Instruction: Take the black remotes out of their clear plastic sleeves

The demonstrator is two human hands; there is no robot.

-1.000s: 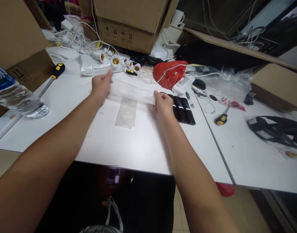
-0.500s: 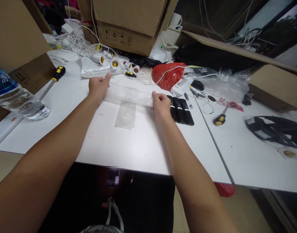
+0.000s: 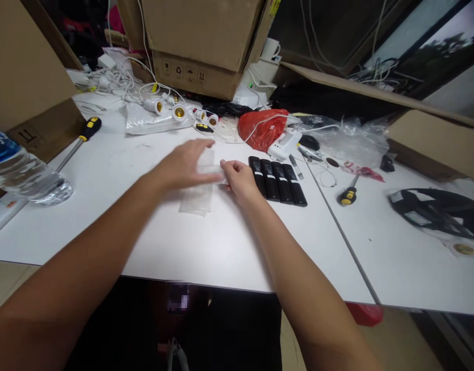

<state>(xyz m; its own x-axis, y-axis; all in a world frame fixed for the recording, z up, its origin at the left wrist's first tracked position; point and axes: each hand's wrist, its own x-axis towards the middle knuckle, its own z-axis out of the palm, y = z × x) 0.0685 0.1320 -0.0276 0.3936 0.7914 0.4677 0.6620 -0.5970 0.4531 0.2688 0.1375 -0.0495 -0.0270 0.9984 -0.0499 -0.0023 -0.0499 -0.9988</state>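
Note:
My right hand pinches the end of a clear plastic bag over the middle of the white table. Thumb and fingers spread, my left hand is beside the same bag, at its left; whether it touches the plastic is hard to tell. Beneath the hands, more flat clear plastic lies on the table. Several black cylinders with white bands lie side by side just right of my right hand.
A water bottle and a screwdriver are at the left. Lamp sockets, a red bag and a white power strip line the back. Another screwdriver and a black reel lie right.
My left hand has let go of the bag's left end, opened and moved right. My right hand has shifted slightly left, still holding the bag. The whole view has shifted a little.

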